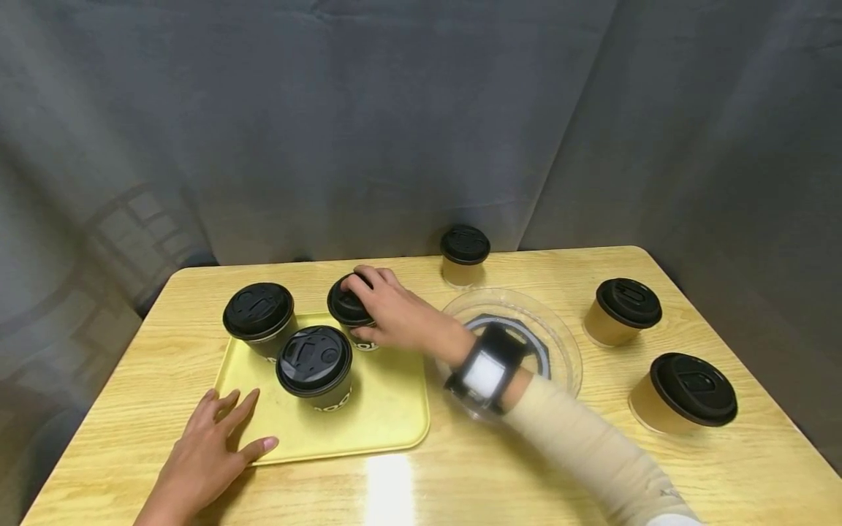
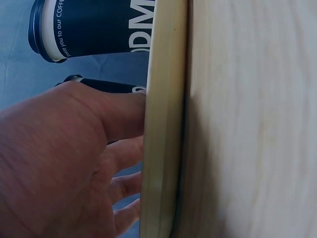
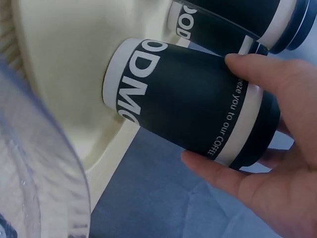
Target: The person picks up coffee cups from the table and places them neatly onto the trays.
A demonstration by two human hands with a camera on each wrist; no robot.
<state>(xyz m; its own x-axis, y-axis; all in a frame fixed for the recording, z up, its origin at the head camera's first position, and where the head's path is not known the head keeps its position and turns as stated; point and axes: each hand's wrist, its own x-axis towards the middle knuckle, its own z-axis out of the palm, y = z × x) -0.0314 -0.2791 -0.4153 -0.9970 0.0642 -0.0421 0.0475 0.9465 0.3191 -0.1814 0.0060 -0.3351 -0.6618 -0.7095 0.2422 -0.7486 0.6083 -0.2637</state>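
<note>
A yellow tray [image 1: 388, 416] lies on the wooden table with three dark paper coffee cups with black lids on it. My right hand [image 1: 401, 314] holds the back right coffee cup [image 3: 178, 94], thumb and fingers around its upper part near the lid. The cup stands upright on the tray. The other two cups, one at the back left [image 1: 259, 314] and one in the middle [image 1: 316, 369], stand close by. At the tray's front left corner my left hand [image 1: 204, 453] rests with spread fingers, its thumb against the rim [image 2: 158, 124].
Beneath my right forearm is a clear round plastic dish [image 1: 566, 351] with a dark and grey pattern in it. Brown cups with black lids stand at the back [image 1: 463, 256], right [image 1: 618, 314] and front right [image 1: 680, 394]. A grey curtain [image 1: 395, 131] hangs behind the table.
</note>
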